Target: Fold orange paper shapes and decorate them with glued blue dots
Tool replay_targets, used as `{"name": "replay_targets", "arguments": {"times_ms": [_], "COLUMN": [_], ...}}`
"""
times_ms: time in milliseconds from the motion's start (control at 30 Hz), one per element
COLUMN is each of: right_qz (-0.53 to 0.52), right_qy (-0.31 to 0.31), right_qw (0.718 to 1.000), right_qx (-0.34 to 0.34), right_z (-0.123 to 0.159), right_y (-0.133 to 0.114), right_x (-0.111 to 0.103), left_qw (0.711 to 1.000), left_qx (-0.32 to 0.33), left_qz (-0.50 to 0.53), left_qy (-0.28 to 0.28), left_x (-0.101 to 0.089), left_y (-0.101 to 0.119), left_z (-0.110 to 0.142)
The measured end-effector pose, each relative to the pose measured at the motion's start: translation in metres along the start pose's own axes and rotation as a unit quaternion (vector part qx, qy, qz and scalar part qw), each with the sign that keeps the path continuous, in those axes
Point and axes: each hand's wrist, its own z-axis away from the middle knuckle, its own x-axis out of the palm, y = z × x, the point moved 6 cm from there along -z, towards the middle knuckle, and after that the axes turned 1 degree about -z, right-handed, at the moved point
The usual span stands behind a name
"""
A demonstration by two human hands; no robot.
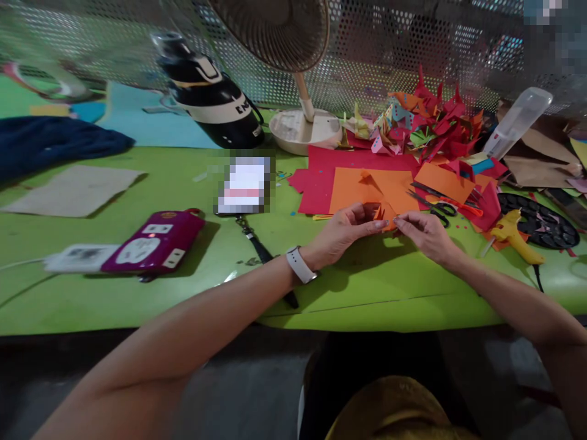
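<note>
Beyond the yellow cloth [394, 412], the left hand [337, 235] and right hand [424, 235] are pinching an orange piece [387, 214] between them over the table [403, 275], apparently shaping folds, which is calling for steady pressure.

On the black bottle [210, 90], a white band [216, 111] shows "EN", then an unclear letter.

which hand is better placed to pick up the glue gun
Probably the right hand: it is nearer the glue gun, which lies to its right. The left hand is farther off. Both hands are at the orange piece.
</note>
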Motion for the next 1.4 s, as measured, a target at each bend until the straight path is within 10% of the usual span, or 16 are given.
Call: {"name": "replay_targets", "arguments": {"times_ms": [733, 1033, 1400], "right_qz": [-0.002, 0.009, 0.063], "right_qy": [0.021, 0.144, 0.148], "right_qw": [0.999, 0.988, 0.972], "right_qx": [0.037, -0.060, -0.171], "right_z": [0.001, -0.003, -0.005], "right_y": [0.003, -0.004, -0.009], "right_x": [-0.006, -0.021, -0.029], "left_qw": [0.995, 0.995, 0.992], "left_qx": [0.060, 0.056, -0.072], "left_qz": [-0.040, -0.077, 0.097], "left_qy": [0.071, -0.037, 0.027], "left_x": [-0.011, 0.003, -0.012], "left_y": [0.003, 0.012, 0.011], "left_z": [0.000, 0.002, -0.004]}}
